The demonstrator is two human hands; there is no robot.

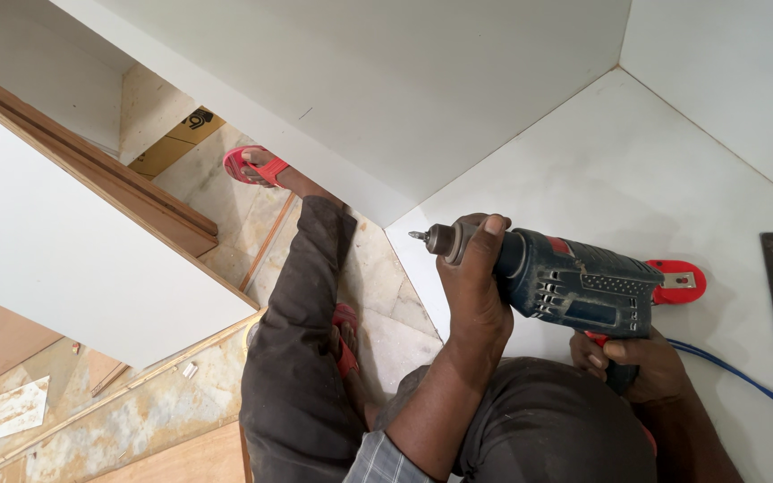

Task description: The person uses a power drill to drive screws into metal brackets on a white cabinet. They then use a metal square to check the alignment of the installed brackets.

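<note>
A flat tan cardboard box [176, 141] with a black printed mark lies on the floor beyond the white panels.

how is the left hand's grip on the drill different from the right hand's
The left hand wraps the front of the blue drill, thumb up by the chuck; the right hand grips the handle underneath. The left hand shows fully; the right hand is partly hidden by the drill body. Both are bare and closed on the drill.
</note>
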